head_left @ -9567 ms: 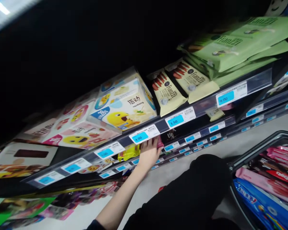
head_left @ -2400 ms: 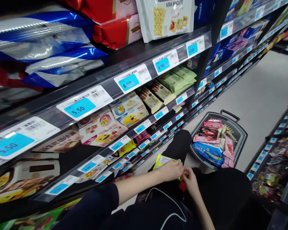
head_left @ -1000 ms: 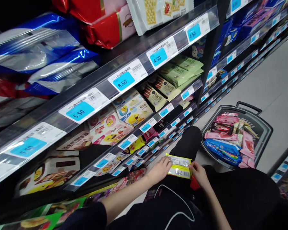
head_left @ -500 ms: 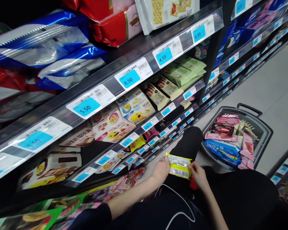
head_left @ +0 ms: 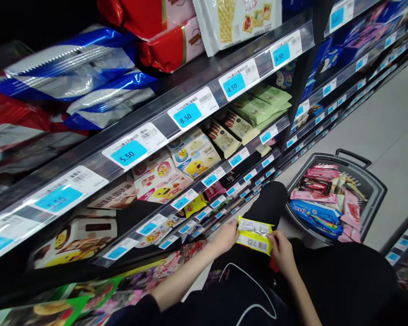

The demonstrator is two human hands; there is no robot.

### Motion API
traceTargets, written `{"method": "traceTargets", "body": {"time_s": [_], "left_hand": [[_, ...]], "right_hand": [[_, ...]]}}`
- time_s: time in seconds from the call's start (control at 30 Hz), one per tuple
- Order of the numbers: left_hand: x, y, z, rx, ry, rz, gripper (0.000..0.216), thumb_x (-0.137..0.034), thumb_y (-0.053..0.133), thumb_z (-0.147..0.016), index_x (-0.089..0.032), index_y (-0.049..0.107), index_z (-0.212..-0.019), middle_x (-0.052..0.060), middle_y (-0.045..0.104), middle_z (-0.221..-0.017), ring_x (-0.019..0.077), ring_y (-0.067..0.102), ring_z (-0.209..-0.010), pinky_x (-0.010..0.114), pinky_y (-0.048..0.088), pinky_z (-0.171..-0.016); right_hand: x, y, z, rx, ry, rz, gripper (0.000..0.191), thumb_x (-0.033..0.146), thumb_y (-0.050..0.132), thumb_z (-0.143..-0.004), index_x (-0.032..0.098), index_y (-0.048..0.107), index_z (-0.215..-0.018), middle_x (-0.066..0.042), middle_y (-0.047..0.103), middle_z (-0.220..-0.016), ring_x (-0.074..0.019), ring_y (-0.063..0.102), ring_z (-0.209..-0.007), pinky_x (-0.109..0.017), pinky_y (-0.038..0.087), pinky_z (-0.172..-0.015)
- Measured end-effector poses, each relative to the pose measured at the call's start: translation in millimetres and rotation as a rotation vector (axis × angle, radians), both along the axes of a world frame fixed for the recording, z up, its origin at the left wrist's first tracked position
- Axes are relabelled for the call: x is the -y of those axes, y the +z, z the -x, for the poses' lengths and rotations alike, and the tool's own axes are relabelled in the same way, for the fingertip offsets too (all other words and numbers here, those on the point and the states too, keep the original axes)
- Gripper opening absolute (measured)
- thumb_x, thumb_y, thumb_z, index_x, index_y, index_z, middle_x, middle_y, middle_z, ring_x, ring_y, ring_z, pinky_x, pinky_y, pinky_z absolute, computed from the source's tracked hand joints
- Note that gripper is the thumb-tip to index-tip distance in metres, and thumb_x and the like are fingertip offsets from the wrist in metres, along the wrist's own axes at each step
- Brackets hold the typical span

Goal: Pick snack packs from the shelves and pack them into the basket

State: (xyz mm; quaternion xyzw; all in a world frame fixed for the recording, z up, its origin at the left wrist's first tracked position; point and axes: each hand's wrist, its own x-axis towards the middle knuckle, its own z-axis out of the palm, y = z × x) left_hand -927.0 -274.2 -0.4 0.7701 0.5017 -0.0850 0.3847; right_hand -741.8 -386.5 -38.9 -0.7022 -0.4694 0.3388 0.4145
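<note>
Between my two hands, over my dark-clothed lap, is a yellow snack packet (head_left: 255,235) with a pale printed label and a barcode facing up. My left hand (head_left: 227,237) is closed on its left end. At the packet's right edge, my right hand (head_left: 281,248) pinches the wrapper with fingers and thumb. Something small and red (head_left: 274,264) shows just below that hand; I cannot make out what it is. To the right on the floor stands a dark shopping basket (head_left: 374,208) holding several snack packs, among them a blue bag (head_left: 314,216) and pink packets (head_left: 351,206).
Shelves (head_left: 204,111) with blue price tags run diagonally along the left, stocked with biscuit packs, boxes (head_left: 163,179) and green packets (head_left: 261,104). Colourful bags (head_left: 98,290) lie low at the left. A white cable (head_left: 255,290) crosses my lap. Grey floor (head_left: 387,131) stretches beyond the basket.
The view has shifted slightly, so the shelves sit a little lower and further right. Both hands still hold the yellow packet, which has tilted slightly.
</note>
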Motion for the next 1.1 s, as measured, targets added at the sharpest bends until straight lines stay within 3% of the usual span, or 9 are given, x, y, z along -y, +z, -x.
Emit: {"method": "traceTargets", "body": {"time_s": [0.13,0.23,0.3,0.4,0.57,0.67,0.8,1.0,1.1], "left_hand": [[-7,2.6,7,0.2,0.102,0.24,0.036,-0.009,0.05,-0.079,-0.012,0.048,-0.115,0.011,0.065,-0.103,0.0158,0.064,-0.085,0.027,0.049,-0.074],[-8,2.1,10,0.469,0.379,0.596,0.023,-0.019,0.059,-0.077,-0.014,0.051,-0.098,0.008,0.065,-0.096,0.0148,0.064,-0.086,0.027,0.049,-0.077],[-5,0.5,11,0.614,0.582,0.784,0.028,-0.026,0.068,-0.07,-0.015,0.05,-0.087,0.006,0.064,-0.091,0.0146,0.064,-0.083,0.029,0.049,-0.079],[0,-4.3,12,0.675,0.657,0.857,0.041,-0.03,0.076,-0.061,-0.016,0.046,-0.083,0.001,0.061,-0.084,0.0141,0.063,-0.078,0.03,0.05,-0.076],[6,-11.7,12,0.778,0.576,0.545,0.057,-0.028,0.076,-0.061,-0.023,0.042,-0.105,-0.007,0.05,-0.072,0.0067,0.053,-0.061,0.021,0.045,-0.059],[8,-10.6,14,0.835,0.427,0.54,0.058,-0.025,0.078,-0.058,-0.02,0.047,-0.107,-0.005,0.05,-0.077,0.0071,0.052,-0.066,0.02,0.043,-0.061],[7,-6.2,12,0.764,0.404,0.505,0.049,-0.027,0.079,-0.056,-0.013,0.059,-0.099,-0.001,0.052,-0.076,0.0089,0.052,-0.066,0.024,0.045,-0.064],[1,-2.8,-1,0.579,0.235,-0.05,0.024,-0.022,0.064,-0.071,-0.014,0.07,-0.092,-0.001,0.049,-0.071,0.0072,0.045,-0.057,0.022,0.039,-0.055],[-3,-6.7,-8,0.531,0.151,-0.228,0.022,-0.018,0.055,-0.077,-0.016,0.07,-0.093,0.0,0.05,-0.07,0.0088,0.047,-0.058,0.023,0.042,-0.057]], "right_hand": [[3,-9.7,-10,-0.055,-0.01,0.034,0.032,0.049,0.039,-0.086,0.021,0.05,-0.074,-0.002,0.057,-0.067,-0.0172,0.053,-0.06,-0.026,0.041,-0.056],[4,-15.2,-14,-0.077,-0.046,0.065,0.037,0.053,0.038,-0.085,0.021,0.05,-0.074,-0.002,0.058,-0.066,-0.0173,0.052,-0.059,-0.027,0.041,-0.055],[4,-17.7,-14,-0.089,-0.061,0.077,0.038,0.055,0.038,-0.085,0.021,0.05,-0.074,-0.003,0.058,-0.066,-0.0176,0.053,-0.059,-0.027,0.041,-0.054],[5,-21.3,-14,-0.113,-0.066,0.081,0.037,0.054,0.039,-0.084,0.021,0.05,-0.074,-0.003,0.059,-0.067,-0.0176,0.053,-0.059,-0.027,0.041,-0.054],[5,-28.0,-12,-0.167,-0.117,0.134,0.04,0.058,0.04,-0.082,0.021,0.05,-0.074,-0.002,0.058,-0.063,-0.0166,0.052,-0.055,-0.026,0.041,-0.05],[5,-30.6,-12,-0.214,-0.139,0.163,0.043,0.062,0.039,-0.08,0.021,0.049,-0.074,-0.001,0.057,-0.062,-0.0161,0.05,-0.052,-0.026,0.04,-0.047],[3,-34.5,-11,-0.245,-0.121,0.173,0.041,0.062,0.04,-0.08,0.022,0.047,-0.072,0.002,0.052,-0.056,-0.015,0.048,-0.048,-0.026,0.038,-0.045],[1,-43.9,-14,-0.245,-0.148,0.127,0.038,0.058,0.043,-0.079,0.022,0.047,-0.069,0.001,0.052,-0.058,-0.0159,0.049,-0.053,-0.026,0.04,-0.049],[0,-44.8,-16,-0.239,-0.165,0.11,0.039,0.059,0.044,-0.078,0.021,0.047,-0.068,0.001,0.053,-0.06,-0.0167,0.05,-0.056,-0.027,0.041,-0.052]]}}
